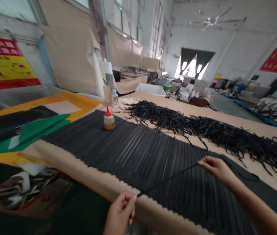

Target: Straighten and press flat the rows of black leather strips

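A thin black strip (167,179) stretches between my two hands above a long row of black strips (128,150) laid side by side on the brown table (80,166). My left hand (120,212) pinches the strip's near end at the table's front edge. My right hand (215,168) pinches the far end, over the laid row. Both hands are closed on it.
A glue bottle with a red cap (109,120) stands on the row at the far left. A loose heap of black strips (202,129) runs along the table's far side. A water bottle (115,98) stands behind. Green and yellow sheets (31,130) lie left.
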`<move>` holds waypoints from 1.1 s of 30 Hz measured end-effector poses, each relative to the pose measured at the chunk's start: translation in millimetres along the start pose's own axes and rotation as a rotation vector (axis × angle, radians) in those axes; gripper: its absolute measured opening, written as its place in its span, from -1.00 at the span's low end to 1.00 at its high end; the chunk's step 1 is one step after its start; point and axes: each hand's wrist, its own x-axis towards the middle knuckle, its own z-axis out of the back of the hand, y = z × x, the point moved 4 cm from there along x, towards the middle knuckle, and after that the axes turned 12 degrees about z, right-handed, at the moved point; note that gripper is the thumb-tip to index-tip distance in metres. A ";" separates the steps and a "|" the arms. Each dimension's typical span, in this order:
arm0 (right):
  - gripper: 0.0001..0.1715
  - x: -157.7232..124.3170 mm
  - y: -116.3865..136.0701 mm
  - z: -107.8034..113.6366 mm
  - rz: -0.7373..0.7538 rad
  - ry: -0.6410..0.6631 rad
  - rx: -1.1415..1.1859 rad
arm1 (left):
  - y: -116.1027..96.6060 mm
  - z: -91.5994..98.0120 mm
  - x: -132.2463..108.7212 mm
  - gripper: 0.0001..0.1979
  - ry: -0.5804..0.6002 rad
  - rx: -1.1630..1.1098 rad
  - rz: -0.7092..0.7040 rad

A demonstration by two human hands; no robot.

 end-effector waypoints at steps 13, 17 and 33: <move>-0.47 72.4 -5.3 -9.5 0.072 0.052 -0.051 | -7.8 -5.0 13.9 -0.44 -0.031 -0.140 -0.005; -0.44 96.1 -8.0 -19.4 0.141 0.071 -0.133 | -9.2 -2.1 24.7 -0.44 -0.070 -0.160 0.004; -0.24 242.0 24.5 -100.0 0.150 0.221 -0.257 | -12.4 16.5 46.8 -0.66 -0.222 -0.169 0.047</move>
